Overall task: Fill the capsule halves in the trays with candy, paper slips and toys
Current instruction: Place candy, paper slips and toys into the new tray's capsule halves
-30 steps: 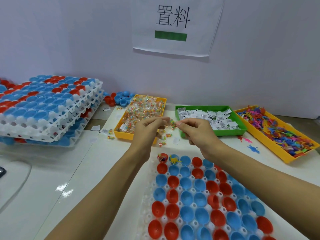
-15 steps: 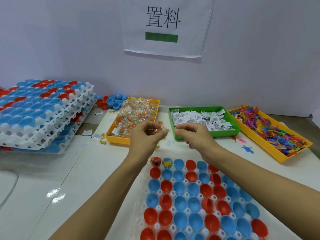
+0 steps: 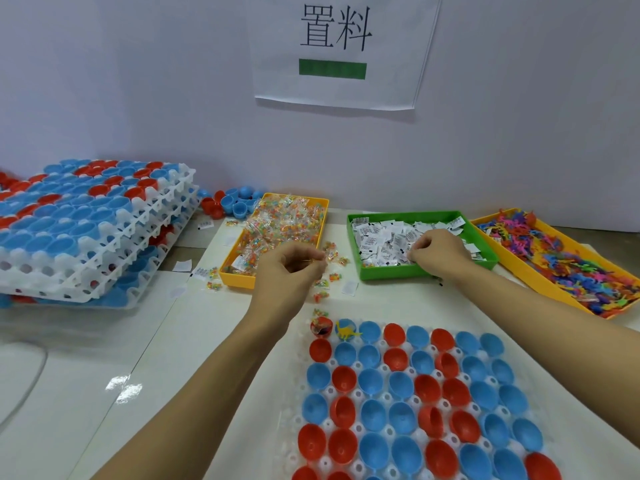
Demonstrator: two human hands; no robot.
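Both hands curl: the left hand (image 3: 289,271) pinches candy (image 3: 320,260) beside the yellow tray (image 3: 275,237), the right hand (image 3: 437,249) fingers slips (image 3: 381,239) in the green tray (image 3: 391,272), its fingertips hidden.

You have 3 supply bins: 1 yellow candy bin (image 3: 320,205), 1 green slip bin (image 3: 394,272), 1 yellow toy bin (image 3: 540,280). 2 hands, 1 wall sign (image 3: 341,50), 1 yellow dinosaur toy (image 3: 346,331).
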